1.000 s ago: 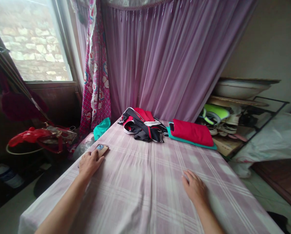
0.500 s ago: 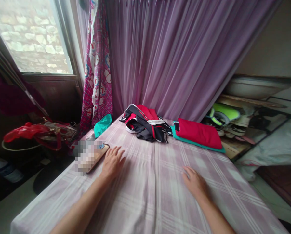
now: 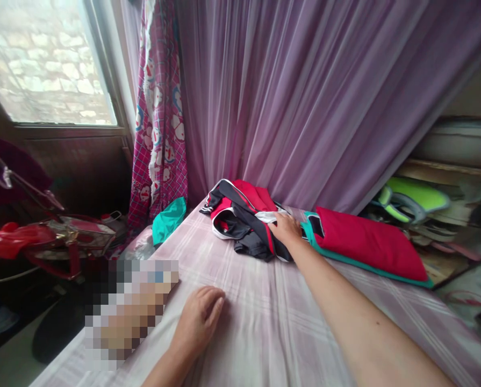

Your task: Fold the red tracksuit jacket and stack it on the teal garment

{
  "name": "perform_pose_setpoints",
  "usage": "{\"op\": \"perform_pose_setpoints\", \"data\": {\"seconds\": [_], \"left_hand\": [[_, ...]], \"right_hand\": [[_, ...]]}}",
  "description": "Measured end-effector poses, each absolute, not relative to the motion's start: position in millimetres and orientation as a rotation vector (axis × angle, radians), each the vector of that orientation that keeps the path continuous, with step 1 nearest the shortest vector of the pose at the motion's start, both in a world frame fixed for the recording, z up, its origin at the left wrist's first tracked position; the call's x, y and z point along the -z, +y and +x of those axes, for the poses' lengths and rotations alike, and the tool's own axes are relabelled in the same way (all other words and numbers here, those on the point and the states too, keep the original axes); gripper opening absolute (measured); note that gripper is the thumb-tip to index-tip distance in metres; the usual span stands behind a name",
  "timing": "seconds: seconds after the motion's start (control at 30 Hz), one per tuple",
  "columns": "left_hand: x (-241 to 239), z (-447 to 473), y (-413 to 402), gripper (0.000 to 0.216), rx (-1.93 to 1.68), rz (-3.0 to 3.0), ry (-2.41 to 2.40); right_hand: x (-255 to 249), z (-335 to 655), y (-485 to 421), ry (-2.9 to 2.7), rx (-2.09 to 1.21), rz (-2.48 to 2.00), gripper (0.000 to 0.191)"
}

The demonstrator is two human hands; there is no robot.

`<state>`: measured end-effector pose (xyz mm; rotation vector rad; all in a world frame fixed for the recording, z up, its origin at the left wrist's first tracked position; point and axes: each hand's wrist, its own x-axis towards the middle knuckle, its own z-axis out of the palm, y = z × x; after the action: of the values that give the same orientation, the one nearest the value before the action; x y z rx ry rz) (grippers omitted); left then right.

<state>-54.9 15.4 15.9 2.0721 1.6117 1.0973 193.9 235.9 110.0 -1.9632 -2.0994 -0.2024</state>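
Note:
A crumpled red, black and white sports jacket (image 3: 244,207) lies at the far end of the cloth-covered table (image 3: 260,322). My right hand (image 3: 285,228) reaches out to its right side, with the fingers curled down onto the fabric by a white patch; the fingertips are partly hidden. My left hand (image 3: 200,317) rests palm down on the tablecloth, fingers lying loosely together and holding nothing. To its left a phone-shaped thing (image 3: 139,312) lies on the cloth, blurred by pixelation.
Right of the jacket lies a folded red and teal cloth (image 3: 369,242). Teal fabric (image 3: 170,220) hangs at the table's left edge. Purple curtains (image 3: 264,107) fall behind the table. At the right stands a shelf with a lime-green item (image 3: 420,199); bags (image 3: 71,236) are at the left.
My right hand has moved forward from the tablecloth onto the jacket. My left hand has drawn back a little, away from the phone-shaped thing. The view has shifted slightly.

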Motion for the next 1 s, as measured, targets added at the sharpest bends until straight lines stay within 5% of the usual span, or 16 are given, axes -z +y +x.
{"op": "perform_pose_setpoints", "data": {"seconds": [0.63, 1.0], "left_hand": [[-11.0, -52.4, 13.9, 0.023, -1.081, 2.030, 1.635], [-9.4, -55.5, 16.2, 0.025, -1.101, 1.990, 1.604]], "right_hand": [[-89.6, 194.8, 264.6, -2.181, 0.166, -1.915, 0.031], [-129.7, 224.5, 248.0, -1.791, -0.519, -1.444, 0.050]]}}
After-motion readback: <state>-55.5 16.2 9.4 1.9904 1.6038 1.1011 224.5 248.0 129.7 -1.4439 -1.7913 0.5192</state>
